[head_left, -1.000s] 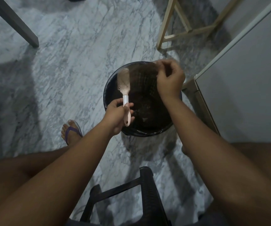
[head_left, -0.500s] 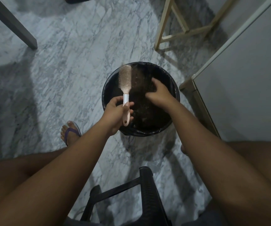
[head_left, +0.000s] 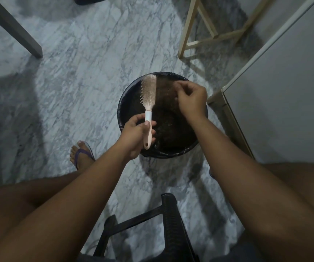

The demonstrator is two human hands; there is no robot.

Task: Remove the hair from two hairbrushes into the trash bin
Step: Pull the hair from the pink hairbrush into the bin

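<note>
A pink and white hairbrush (head_left: 148,95) is held upright over the black trash bin (head_left: 123,103), its bristles turned left. My left hand (head_left: 136,136) grips the brush handle at the bin's near left rim. My right hand (head_left: 191,100) hovers over the bin's right side, fingers pinched together at the tips. A thin veil of brown hair (head_left: 166,91) stretches between the brush head and those pinched fingers. The bin's inside is dark with a black liner. Only one brush is in view.
A black plastic stool (head_left: 163,224) stands between my knees. My sandalled foot (head_left: 81,156) rests left of the bin. A white cabinet (head_left: 284,91) rises at right, a wooden frame's legs (head_left: 188,27) behind the bin, a grey table leg (head_left: 12,27) far left. The floor is marble.
My right hand rose from inside the bin back up to the right of the brush head, pinching hair. The brush turned its bristles from facing me to facing left.
</note>
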